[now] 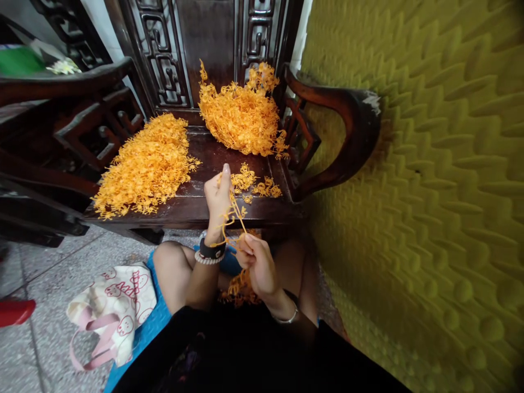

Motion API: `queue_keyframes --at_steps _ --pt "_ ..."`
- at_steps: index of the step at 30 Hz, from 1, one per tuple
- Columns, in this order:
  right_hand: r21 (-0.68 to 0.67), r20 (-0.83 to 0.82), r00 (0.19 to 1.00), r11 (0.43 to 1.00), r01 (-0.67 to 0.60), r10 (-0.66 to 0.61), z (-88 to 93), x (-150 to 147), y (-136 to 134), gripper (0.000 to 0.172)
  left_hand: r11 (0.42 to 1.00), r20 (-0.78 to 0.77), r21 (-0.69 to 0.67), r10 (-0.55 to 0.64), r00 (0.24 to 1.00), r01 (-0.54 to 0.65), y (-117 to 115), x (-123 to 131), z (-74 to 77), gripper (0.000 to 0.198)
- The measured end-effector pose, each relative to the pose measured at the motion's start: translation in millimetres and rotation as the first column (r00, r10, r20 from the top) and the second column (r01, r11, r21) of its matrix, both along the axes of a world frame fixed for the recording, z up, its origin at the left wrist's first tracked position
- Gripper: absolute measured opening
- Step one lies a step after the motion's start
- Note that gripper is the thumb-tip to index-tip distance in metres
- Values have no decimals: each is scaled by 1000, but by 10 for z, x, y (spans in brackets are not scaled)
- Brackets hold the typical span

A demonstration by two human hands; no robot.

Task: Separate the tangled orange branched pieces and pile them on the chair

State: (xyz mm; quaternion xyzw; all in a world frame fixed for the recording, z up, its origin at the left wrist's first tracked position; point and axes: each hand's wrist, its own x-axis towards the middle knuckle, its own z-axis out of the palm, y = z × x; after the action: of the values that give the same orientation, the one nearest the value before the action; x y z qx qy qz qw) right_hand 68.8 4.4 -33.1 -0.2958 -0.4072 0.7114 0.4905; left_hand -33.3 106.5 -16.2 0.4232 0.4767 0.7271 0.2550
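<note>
My left hand [218,197] is raised in front of the dark wooden chair seat [213,158], fingers closed on a string of small orange plastic pieces [233,215]. The string runs down to my right hand [257,265], which pinches its lower end above my lap. More orange pieces [239,289] lie in my lap between my knees. On the seat are a large flat orange pile [145,164] at the left, a tangled orange heap [241,114] at the back, and a few small clusters [256,183] just beyond my left hand.
A yellow foam wall [429,191] with pointed bumps fills the right side. The chair's curved armrest [339,109] stands beside it. A cream printed bag [112,311] with pink handles lies on the tiled floor at the left, near a red object [14,312].
</note>
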Motion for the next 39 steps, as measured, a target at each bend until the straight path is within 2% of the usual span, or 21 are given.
queue_keyframes --at_steps 6,13,16,19,21,23,25,27,30,33,36,39 --pt "-3 13 991 992 130 -130 177 70 61 33 998 -136 52 -32 990 39 285 135 150 56" --pt "-94 -13 981 977 193 -195 222 140 157 33 990 -220 69 -106 970 124 630 203 222 52" --pt "-127 -68 980 976 180 -189 245 173 215 33 991 -269 48 -104 958 121 760 300 231 53" --pt "-144 -109 975 974 176 -192 281 220 159 34 991 -315 -36 -132 940 128 895 345 236 53" --pt "-138 -133 966 969 203 -221 295 280 34 37 992 -343 -116 -79 936 41 991 224 275 53" --pt "-128 -149 958 966 225 -243 293 372 -98 41 981 -364 -168 32 931 -100 1060 -27 351 52" --pt "-124 -139 954 961 249 -265 273 485 -157 41 979 -387 -160 54 921 -125 1075 -309 431 51" --pt "-117 -114 947 951 286 -299 245 589 -117 39 988 -451 -137 -5 892 -64 1033 -499 458 52" --pt "-76 -107 940 945 317 -324 205 665 14 36 979 -558 -174 -189 808 110 932 -515 331 50" --pt "-31 -93 950 955 296 -298 176 650 63 35 941 -622 -273 -333 709 202 881 -380 61 41" --pt "-25 -55 954 955 295 -296 148 623 41 35 915 -744 -383 -389 543 131 882 -315 -172 36" --pt "-18 -41 945 946 324 -325 118 626 34 35 910 -865 -415 -390 315 -12 876 -330 -266 47"
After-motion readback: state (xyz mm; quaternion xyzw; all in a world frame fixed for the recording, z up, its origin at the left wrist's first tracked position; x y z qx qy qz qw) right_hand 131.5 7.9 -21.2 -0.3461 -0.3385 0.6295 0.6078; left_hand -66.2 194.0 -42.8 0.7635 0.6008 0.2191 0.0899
